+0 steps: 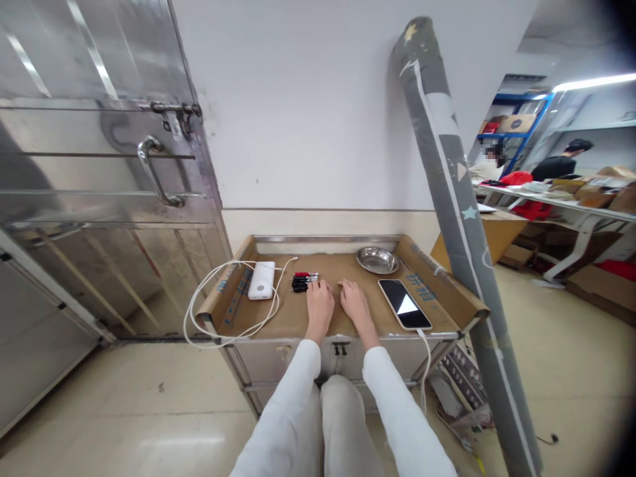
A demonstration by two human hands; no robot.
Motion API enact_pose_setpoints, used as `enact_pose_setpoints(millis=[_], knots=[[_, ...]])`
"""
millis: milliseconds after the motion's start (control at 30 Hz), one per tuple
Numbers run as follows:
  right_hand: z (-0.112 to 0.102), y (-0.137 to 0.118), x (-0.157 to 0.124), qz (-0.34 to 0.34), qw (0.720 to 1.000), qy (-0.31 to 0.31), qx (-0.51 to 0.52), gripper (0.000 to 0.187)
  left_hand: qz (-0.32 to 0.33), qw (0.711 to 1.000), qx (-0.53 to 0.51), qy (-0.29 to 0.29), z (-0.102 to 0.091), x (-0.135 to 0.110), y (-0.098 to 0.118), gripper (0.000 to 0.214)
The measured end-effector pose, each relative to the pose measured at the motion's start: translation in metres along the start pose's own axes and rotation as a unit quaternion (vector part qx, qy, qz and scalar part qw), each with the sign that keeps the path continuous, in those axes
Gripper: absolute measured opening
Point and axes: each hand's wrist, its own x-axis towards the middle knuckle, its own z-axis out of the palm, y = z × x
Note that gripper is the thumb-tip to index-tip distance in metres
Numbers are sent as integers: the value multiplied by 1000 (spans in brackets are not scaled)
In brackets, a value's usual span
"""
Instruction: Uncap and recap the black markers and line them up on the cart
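My left hand (320,306) rests palm down on the cardboard-covered top of a small cabinet. Its fingertips are at the right ends of several pens (301,283), dark ones with a red one at the back, lying side by side. Whether the fingers touch them I cannot tell. To the right, my right hand (354,302) lies flat with its fingers extended and nothing held. A white power bank (262,281) with a white cable is left of the pens. Beyond my right hand sit a round metal dish (377,260) and a phone (405,305) plugged into a white cord.
Raised cardboard sides (442,285) border the cabinet top. A long grey wrapped roll (454,179) leans on the wall at the right. A metal door (99,152) stands at the left. Two people sit at a cluttered table (586,199) in the right background.
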Motion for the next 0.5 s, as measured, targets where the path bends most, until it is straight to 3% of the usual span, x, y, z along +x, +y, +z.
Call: enact_pose_setpoints(millis=[200, 500], knots=[[-3, -2, 0, 6, 1000, -7, 0, 38, -107, 994, 38, -4, -7, 0, -3, 24], [-8, -6, -2, 9, 1000, -4, 13, 35, -137, 984, 113, 19, -12, 3, -38, 31]])
